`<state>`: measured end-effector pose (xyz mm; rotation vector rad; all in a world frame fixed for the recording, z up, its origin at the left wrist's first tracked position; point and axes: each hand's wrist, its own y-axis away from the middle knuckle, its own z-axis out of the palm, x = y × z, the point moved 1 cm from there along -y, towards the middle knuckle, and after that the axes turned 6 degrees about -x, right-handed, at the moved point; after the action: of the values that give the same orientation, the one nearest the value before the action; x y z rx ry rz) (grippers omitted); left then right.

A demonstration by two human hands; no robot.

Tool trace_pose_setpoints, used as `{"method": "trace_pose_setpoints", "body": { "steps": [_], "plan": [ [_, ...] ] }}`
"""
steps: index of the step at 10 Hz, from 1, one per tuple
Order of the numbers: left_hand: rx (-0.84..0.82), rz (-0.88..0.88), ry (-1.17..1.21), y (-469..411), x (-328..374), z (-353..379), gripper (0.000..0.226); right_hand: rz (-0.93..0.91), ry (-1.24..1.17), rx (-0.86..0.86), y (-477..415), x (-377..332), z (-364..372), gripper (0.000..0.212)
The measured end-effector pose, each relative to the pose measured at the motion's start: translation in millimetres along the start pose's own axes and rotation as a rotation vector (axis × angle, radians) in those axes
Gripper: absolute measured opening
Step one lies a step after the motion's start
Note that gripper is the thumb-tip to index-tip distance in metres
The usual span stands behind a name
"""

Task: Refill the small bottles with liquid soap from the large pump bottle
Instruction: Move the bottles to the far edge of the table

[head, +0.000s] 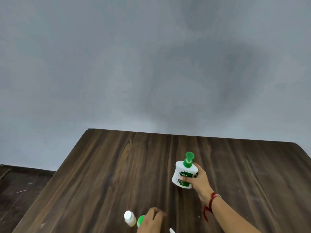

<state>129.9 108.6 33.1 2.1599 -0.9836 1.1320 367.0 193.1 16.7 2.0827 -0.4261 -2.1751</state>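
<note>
One white pump bottle [181, 169], green pump head [189, 156]

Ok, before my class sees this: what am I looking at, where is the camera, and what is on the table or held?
No machine here: a person wears one camera on the head, looking down at their own bare hands. The right hand grips a large white plastic pump bottle with a green pump, tilted. On the dark wooden table stands a small white-capped bottle. The left hand is at a small green-capped bottle; whether it grips it is unclear.
</note>
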Motion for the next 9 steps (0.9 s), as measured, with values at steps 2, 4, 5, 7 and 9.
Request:
{"method": "trace_pose_setpoints", "body": {
  "steps": [2,4,5,7,9],
  "plan": [
    [0.429,-0.350,-0.169,-25.2,39.6,-25.3,0.029,0.032,0.009,-0.044,-23.6,5.7,-0.3,0.060],
    [0.386,-0.394,-0.098,-114.1,5.1,-84.0,0.082,0.032,0.069,-0.115,-54.5,-7.2,4.7,0.061],
    [0.269,-0.421,-0.070,-149.1,-17.5,-98.2,0.092,0.019,0.151,-0.174,-70.0,-16.0,11.6,0.059],
    [0.239,-0.396,0.113,-180.6,-61.1,-108.2,0.067,0.011,0.256,-0.260,-108.0,-19.7,16.3,0.059],
    [0.408,-0.422,0.186,-193.8,-92.8,-105.9,0.061,-0.021,0.232,-0.302,-133.8,-20.8,27.3,0.060]
  ]
}}
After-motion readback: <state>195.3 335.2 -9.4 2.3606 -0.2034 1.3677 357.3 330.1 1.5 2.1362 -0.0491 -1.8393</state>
